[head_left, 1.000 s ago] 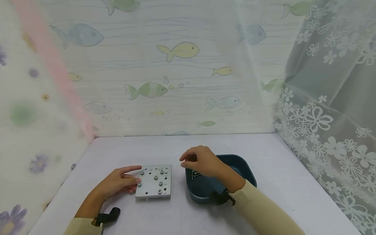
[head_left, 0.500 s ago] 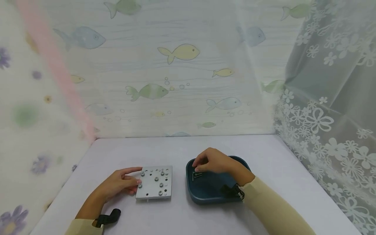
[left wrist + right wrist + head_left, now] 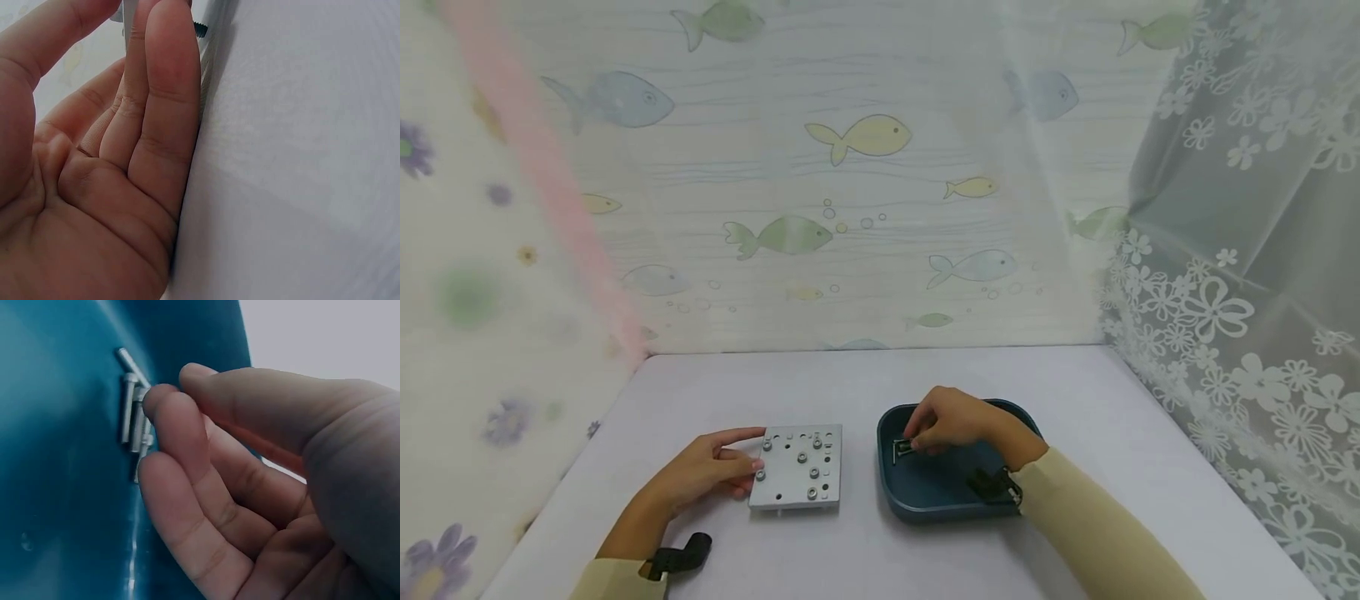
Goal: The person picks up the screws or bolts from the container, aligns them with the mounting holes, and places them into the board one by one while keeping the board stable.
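A silver metal plate (image 3: pixel 795 487) with holes and several socket-head screws in it stands left of the middle in the head view. My left hand (image 3: pixel 707 471) grips its left side, thumb at the near left edge and index finger along the far corner. In the left wrist view a dark threaded screw end (image 3: pixel 200 29) sticks out beyond the fingers. My right hand (image 3: pixel 951 421) reaches into a dark blue tray (image 3: pixel 917 510), its fingers loosely bent. Its fingertips (image 3: pixel 169 422) are right beside several loose silver screws (image 3: pixel 128 409); no screw shows between thumb and fingers.
A white cloth covers the table (image 3: pixel 850 558). Behind it hangs a fish-print curtain (image 3: pixel 865 250), with a floral lace sheet (image 3: pixel 1225 333) at the right and a flowered sheet (image 3: pixel 512 333) at the left. Black camera mounts (image 3: pixel 685 554) sit at the wrists.
My right hand has moved right from above the tray's left rim and down into the tray, to the screws. The left hand keeps its grip on the plate.
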Demonstrator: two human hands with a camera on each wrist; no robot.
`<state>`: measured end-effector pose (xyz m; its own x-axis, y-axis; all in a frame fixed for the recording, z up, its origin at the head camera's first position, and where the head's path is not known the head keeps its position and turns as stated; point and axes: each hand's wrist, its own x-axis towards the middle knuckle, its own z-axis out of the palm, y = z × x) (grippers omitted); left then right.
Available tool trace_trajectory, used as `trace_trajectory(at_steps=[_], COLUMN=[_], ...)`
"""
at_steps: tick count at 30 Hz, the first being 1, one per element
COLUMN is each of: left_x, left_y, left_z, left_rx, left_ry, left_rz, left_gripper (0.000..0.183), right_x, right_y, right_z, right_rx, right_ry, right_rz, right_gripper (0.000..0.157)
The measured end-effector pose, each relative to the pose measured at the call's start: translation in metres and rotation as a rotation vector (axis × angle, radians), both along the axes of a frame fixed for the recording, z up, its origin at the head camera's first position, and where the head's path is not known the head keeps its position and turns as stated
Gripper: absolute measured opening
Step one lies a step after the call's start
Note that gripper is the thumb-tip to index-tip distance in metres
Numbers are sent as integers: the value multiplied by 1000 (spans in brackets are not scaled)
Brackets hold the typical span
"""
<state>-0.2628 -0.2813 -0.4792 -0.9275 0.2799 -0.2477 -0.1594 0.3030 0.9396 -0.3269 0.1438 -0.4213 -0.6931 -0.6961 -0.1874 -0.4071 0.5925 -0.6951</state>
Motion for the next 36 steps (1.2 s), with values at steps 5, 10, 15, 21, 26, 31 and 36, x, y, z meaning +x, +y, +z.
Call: trace_trajectory(at_steps=[5, 10, 15, 21, 26, 31, 36], left_x=[0, -1, -1, 0, 0, 1, 1], left_y=[-1, -2, -2, -2, -1, 0, 0], left_z=[-2, -3, -3, -3, -2, -1, 1], left_rx=[-7, -16, -6, 9, 5, 7, -7], left_ry=[9, 8, -2, -3, 2, 1, 1], left_rz=[-2, 5, 0, 0, -3, -8, -2], left_gripper=[83, 83, 83, 82, 82, 83, 83], right_x=[-3, -4, -2, 0, -1, -2, -3], right_y=[-3, -7, -11, -17, -19, -20, -20], right_z=[-8, -12, -13, -13, -16, -17, -14], right_rx=[39, 64, 71, 93, 122, 132, 129], right_ry=[-7, -4, 5, 23, 40, 53, 66], right_rz=[2, 1, -14, -30, -33, -26, -6], right_gripper=[20, 19, 18, 14, 12, 12, 10])
